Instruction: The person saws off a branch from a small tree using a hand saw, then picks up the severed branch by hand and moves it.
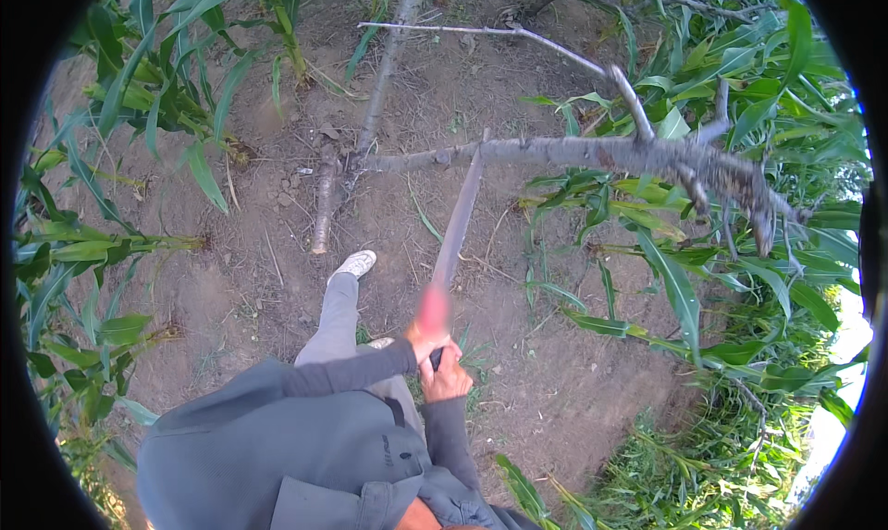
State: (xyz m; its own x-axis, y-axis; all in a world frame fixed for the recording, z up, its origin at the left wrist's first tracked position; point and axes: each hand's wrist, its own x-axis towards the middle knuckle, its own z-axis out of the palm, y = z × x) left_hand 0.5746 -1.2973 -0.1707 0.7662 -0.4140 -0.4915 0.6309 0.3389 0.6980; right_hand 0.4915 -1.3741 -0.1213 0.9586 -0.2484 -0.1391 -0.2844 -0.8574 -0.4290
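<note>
A handsaw (458, 220) with a long tapered grey blade, a red part and a dark handle reaches away from me. My left hand (426, 338) is closed round it just behind the red part. Right behind it, my right hand (447, 376) wraps the handle's end. The blade's far end crosses a grey branch (555, 150); whether it touches or cuts into the bark I cannot tell. That branch runs from a fork at the left to a thicker, rough end among leaves at the right.
Another limb (388, 67) runs away from the fork, and a short stub (325, 202) points toward me. A thin twig (555, 44) rises from the branch. Corn plants (139, 86) line the left, with more corn (666, 271) at the right. My shoe (355, 264) stands on bare soil.
</note>
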